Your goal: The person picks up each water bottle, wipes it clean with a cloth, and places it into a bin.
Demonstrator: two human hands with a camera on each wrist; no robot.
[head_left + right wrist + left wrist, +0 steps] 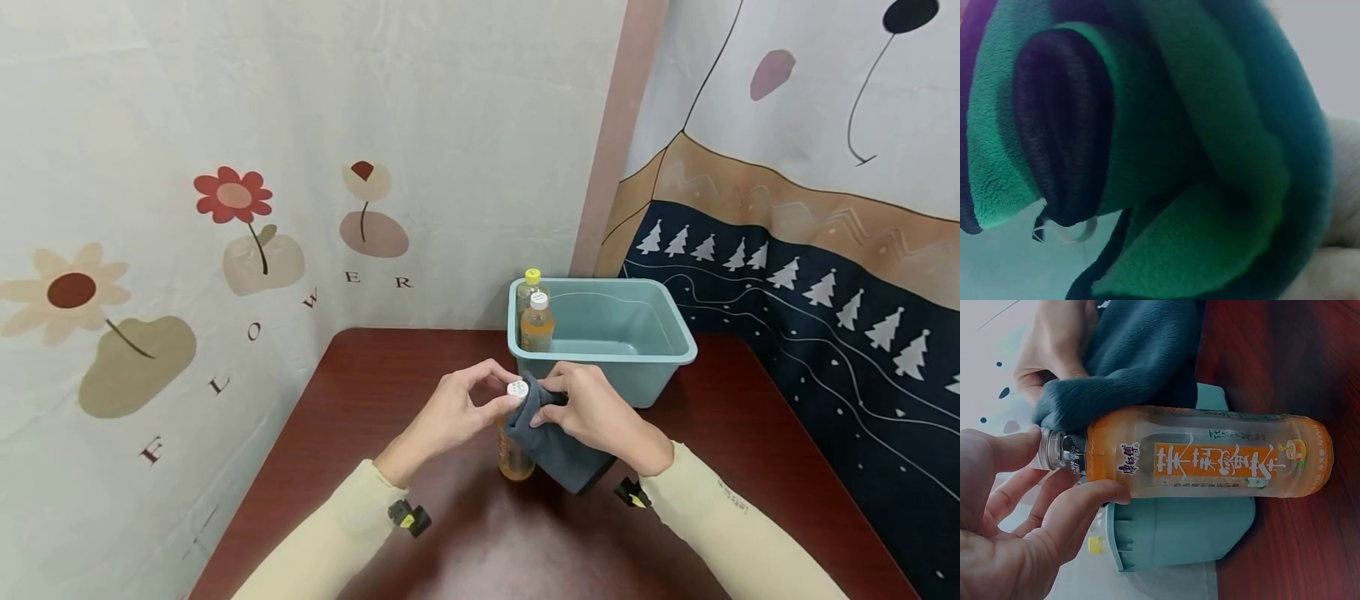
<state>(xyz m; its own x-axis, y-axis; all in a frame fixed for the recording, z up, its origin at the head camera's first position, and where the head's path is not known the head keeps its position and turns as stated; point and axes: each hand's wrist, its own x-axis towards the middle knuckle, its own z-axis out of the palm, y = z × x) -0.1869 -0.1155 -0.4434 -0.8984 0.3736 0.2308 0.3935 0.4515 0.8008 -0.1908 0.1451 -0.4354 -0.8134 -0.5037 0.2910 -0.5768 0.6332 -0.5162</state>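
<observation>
A bottle with an orange-and-clear label (1216, 456) and a white cap (517, 389) stands on the table in front of the bin. My left hand (457, 408) holds it at the top, with thumb and fingers about the cap and neck. A dark grey-blue cloth (573, 458) is gripped in my right hand (600, 412), bunched between thumb and fingers. One fold of this cloth touches the bottle by the cap and shoulder, while the rest hangs down to the right. In the right wrist view the folded cloth (1210, 125) fills most of the picture and hides the bottle.
Behind the hands stands a light blue plastic bin (622, 360). Inside, at its left end, are a white-capped bottle (537, 327) and a yellow-capped bottle (532, 277). Printed curtains hang behind and to the right of the dark red table (360, 375).
</observation>
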